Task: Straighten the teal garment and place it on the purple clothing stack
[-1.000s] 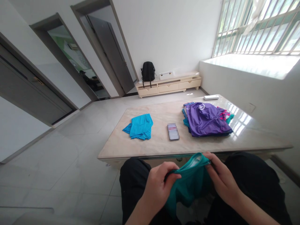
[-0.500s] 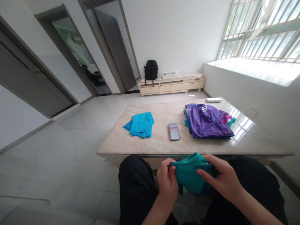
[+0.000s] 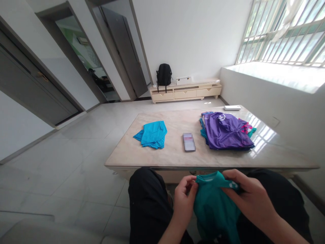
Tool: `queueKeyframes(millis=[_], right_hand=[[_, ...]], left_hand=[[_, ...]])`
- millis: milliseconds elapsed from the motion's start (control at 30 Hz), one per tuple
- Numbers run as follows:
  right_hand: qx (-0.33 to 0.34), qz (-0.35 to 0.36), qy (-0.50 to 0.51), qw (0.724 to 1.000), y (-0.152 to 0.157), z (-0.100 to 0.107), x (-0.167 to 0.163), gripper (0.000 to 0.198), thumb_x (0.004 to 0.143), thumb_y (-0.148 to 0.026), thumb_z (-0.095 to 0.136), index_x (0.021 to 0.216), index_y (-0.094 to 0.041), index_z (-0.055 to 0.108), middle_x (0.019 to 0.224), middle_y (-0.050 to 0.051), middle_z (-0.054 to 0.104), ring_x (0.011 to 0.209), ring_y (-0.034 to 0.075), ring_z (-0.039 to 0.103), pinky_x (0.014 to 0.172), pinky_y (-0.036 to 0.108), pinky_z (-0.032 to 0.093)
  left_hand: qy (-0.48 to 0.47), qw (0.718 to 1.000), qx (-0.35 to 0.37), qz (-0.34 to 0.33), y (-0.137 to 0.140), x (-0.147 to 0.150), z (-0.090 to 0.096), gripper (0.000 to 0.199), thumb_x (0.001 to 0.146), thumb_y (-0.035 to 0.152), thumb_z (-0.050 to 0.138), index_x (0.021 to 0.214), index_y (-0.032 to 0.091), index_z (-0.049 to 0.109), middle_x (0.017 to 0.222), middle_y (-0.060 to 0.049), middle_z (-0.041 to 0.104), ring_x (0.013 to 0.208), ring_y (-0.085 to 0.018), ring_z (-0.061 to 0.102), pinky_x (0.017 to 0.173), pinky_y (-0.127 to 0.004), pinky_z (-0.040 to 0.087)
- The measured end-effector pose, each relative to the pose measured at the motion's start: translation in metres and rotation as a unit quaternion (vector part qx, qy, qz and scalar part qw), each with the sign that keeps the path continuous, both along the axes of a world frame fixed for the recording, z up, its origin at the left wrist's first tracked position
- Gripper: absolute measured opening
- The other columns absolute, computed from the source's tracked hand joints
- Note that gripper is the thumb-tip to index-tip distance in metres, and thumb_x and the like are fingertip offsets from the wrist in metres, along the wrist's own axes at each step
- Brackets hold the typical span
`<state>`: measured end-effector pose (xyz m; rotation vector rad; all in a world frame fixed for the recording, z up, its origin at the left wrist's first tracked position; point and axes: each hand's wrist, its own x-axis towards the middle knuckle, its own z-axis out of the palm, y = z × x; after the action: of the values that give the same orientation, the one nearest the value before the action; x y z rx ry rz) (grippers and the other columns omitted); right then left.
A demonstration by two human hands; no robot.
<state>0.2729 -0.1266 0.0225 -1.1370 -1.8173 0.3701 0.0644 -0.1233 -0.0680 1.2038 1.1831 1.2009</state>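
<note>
A teal shirt [image 3: 215,206] hangs between my hands, above my lap and in front of the table edge. Its neckline faces up, and its lower part drops out of the picture. My left hand [image 3: 186,195] pinches the fabric at the left of the collar. On the other side, my right hand [image 3: 250,195] grips the cloth near a small white print, thumb in front. On the table [image 3: 172,159] lies a folded bright blue garment [image 3: 153,134] at the left. A stack of clothes with a purple shirt [image 3: 225,130] on top sits at the right.
Between the clothes lies a phone [image 3: 188,142] with a blurred screen. A white oblong object [image 3: 232,107] rests at the table's far right corner. Beyond, a low cabinet [image 3: 185,95] carries a black backpack [image 3: 164,74] and a white box [image 3: 183,80].
The teal shirt has opened out and hangs lower, its collar now visible. My left hand has shifted slightly right, and my right hand has turned and moved a little right.
</note>
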Motion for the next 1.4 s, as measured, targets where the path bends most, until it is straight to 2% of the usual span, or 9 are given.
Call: queueKeyframes(millis=[167, 367, 667, 833, 933, 1067, 1200, 1300, 1400], right_hand=[[0.025, -0.022, -0.026, 0.999, 0.001, 0.002, -0.003, 0.006, 0.092, -0.029, 0.069, 0.097, -0.026, 0.068, 0.074, -0.006, 0.072, 0.055, 0.011, 0.066, 0.057, 0.016, 0.053], [0.078, -0.027, -0.063, 0.995, 0.001, -0.002, -0.001, 0.011, 0.094, -0.026, 0.067, 0.104, -0.028, 0.064, 0.075, -0.007, 0.072, 0.055, 0.010, 0.067, 0.059, 0.015, 0.054], [0.043, -0.020, -0.044, 0.998, 0.001, -0.012, 0.018, 0.011, 0.095, -0.025, 0.065, 0.105, -0.028, 0.065, 0.078, -0.008, 0.073, 0.057, 0.009, 0.067, 0.057, 0.014, 0.052], [-0.028, -0.001, 0.036, 0.999, 0.000, -0.023, 0.027, 0.013, 0.092, -0.025, 0.065, 0.104, -0.026, 0.070, 0.088, -0.002, 0.079, 0.073, 0.015, 0.075, 0.067, 0.018, 0.059], [-0.100, -0.011, 0.140, 0.985, -0.004, -0.026, 0.022, 0.012, 0.094, -0.032, 0.065, 0.102, -0.024, 0.071, 0.099, 0.004, 0.081, 0.089, 0.021, 0.077, 0.079, 0.025, 0.062], [-0.143, -0.041, 0.212, 0.966, -0.011, -0.029, 0.011, 0.019, 0.093, -0.041, 0.068, 0.096, -0.022, 0.072, 0.100, 0.007, 0.081, 0.089, 0.024, 0.077, 0.078, 0.028, 0.063], [-0.100, -0.105, 0.192, 0.971, -0.016, -0.032, 0.011, 0.018, 0.093, -0.041, 0.068, 0.096, -0.025, 0.075, 0.095, 0.003, 0.081, 0.085, 0.022, 0.078, 0.078, 0.026, 0.063], [-0.039, -0.176, 0.130, 0.975, -0.019, -0.031, 0.026, 0.014, 0.094, -0.038, 0.067, 0.101, -0.030, 0.076, 0.093, -0.001, 0.081, 0.082, 0.022, 0.078, 0.077, 0.026, 0.063], [0.028, -0.221, 0.021, 0.975, -0.014, -0.027, 0.055, 0.022, 0.096, -0.035, 0.063, 0.112, -0.035, 0.078, 0.096, -0.002, 0.081, 0.080, 0.023, 0.078, 0.077, 0.030, 0.062]], left_hand=[[-0.123, 0.986, -0.051, -0.103, -0.014, 0.003, -0.010, 0.056, 0.094, 0.066, 0.064, 0.115, 0.014, 0.073, 0.094, -0.009, 0.075, 0.085, -0.021, 0.067, 0.076, -0.028, 0.051], [-0.158, 0.981, -0.094, -0.066, -0.026, 0.007, -0.030, 0.049, 0.082, 0.056, 0.083, 0.101, 0.012, 0.072, 0.090, -0.008, 0.074, 0.082, -0.020, 0.065, 0.076, -0.028, 0.050], [-0.020, 0.995, -0.022, 0.092, -0.017, -0.005, -0.022, 0.042, 0.087, 0.057, 0.076, 0.094, 0.016, 0.072, 0.084, -0.006, 0.077, 0.077, -0.021, 0.070, 0.069, -0.026, 0.052], [0.159, 0.979, 0.109, 0.068, -0.015, -0.026, -0.012, 0.030, 0.101, 0.046, 0.059, 0.099, 0.022, 0.075, 0.089, -0.004, 0.080, 0.081, -0.021, 0.075, 0.074, -0.026, 0.055], [0.204, 0.965, 0.157, 0.048, -0.016, -0.035, -0.013, 0.027, 0.104, 0.041, 0.055, 0.099, 0.023, 0.074, 0.089, -0.003, 0.079, 0.080, -0.019, 0.075, 0.074, -0.025, 0.055], [0.202, 0.965, 0.137, 0.098, -0.024, -0.021, -0.022, 0.033, 0.106, 0.046, 0.049, 0.095, 0.021, 0.069, 0.081, -0.003, 0.074, 0.072, -0.018, 0.071, 0.069, -0.025, 0.053], [0.169, 0.961, 0.092, 0.197, -0.027, 0.006, -0.026, 0.037, 0.109, 0.047, 0.041, 0.095, 0.020, 0.062, 0.078, -0.002, 0.069, 0.070, -0.018, 0.067, 0.064, -0.024, 0.051], [0.225, 0.938, 0.200, 0.174, -0.009, 0.011, -0.015, 0.032, 0.110, 0.039, 0.039, 0.097, 0.021, 0.061, 0.079, -0.003, 0.071, 0.069, -0.018, 0.069, 0.064, -0.024, 0.049], [0.309, 0.870, 0.376, 0.081, 0.032, 0.008, 0.011, 0.031, 0.110, 0.032, 0.035, 0.098, 0.021, 0.063, 0.075, -0.005, 0.074, 0.064, -0.018, 0.070, 0.063, -0.026, 0.047]])
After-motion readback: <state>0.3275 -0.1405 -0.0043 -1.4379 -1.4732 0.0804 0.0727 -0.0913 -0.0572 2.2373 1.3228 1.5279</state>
